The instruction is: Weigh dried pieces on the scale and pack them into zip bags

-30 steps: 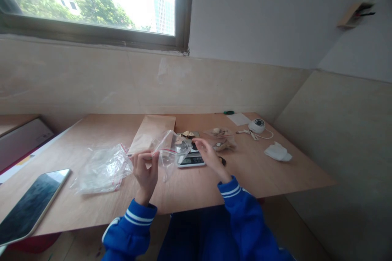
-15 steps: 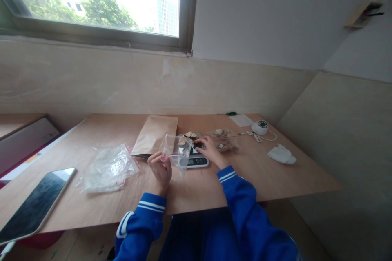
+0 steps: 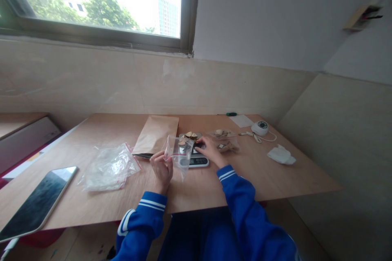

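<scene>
My left hand (image 3: 162,168) pinches the edge of a clear zip bag (image 3: 183,162), which hangs in front of a small kitchen scale (image 3: 199,162). On the scale's pan lies a pile of pale and dark brown dried pieces that look like dried mushrooms (image 3: 191,135). My right hand (image 3: 210,150) reaches over the pan from the right, its bent fingers closed at the pile's edge. Whatever is between those fingertips is too small to make out. Just right of this hand is a clear bag of dried pieces (image 3: 228,143).
A brown paper bag (image 3: 156,132) lies behind my left hand, with a stack of clear zip bags (image 3: 107,167) to its left. A phone (image 3: 38,204) rests at the near left. To the right are a white dome camera (image 3: 260,128) with cable, a crumpled white wad (image 3: 281,154) and a green screwdriver (image 3: 232,114).
My left hand and the clear zip bag have shifted slightly right and down. My right hand stays at the pile on the scale.
</scene>
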A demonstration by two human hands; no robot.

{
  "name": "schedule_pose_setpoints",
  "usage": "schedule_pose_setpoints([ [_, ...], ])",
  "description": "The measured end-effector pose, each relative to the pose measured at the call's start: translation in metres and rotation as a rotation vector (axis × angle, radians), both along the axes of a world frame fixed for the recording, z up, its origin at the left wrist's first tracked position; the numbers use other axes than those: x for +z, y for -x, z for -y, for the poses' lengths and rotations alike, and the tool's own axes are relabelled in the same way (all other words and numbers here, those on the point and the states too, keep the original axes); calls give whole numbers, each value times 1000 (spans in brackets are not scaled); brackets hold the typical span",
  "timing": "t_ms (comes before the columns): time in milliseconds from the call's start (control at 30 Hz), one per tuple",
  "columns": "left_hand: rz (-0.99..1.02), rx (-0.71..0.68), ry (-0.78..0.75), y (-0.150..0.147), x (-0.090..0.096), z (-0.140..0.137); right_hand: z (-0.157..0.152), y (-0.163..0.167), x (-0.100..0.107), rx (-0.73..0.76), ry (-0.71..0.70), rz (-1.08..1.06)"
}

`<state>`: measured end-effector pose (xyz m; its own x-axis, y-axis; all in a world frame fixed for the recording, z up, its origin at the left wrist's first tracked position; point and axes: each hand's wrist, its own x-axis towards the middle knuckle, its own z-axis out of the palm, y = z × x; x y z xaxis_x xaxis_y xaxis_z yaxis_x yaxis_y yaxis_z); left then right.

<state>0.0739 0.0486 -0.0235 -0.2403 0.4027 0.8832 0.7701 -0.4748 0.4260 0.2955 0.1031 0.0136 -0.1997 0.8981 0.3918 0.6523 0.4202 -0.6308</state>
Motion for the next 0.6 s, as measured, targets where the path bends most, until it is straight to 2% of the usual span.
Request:
schedule_pose_setpoints([
  [367,-7,-73,-19,0,2,1,3,-1,0,-87,56,-253],
  [467,-13,-73,-40,0,1,0,5,4,16,-143,11,-414],
  [600,-10,-44,-26,0,-2,-2,18,21,58,-80,-24,-714],
])
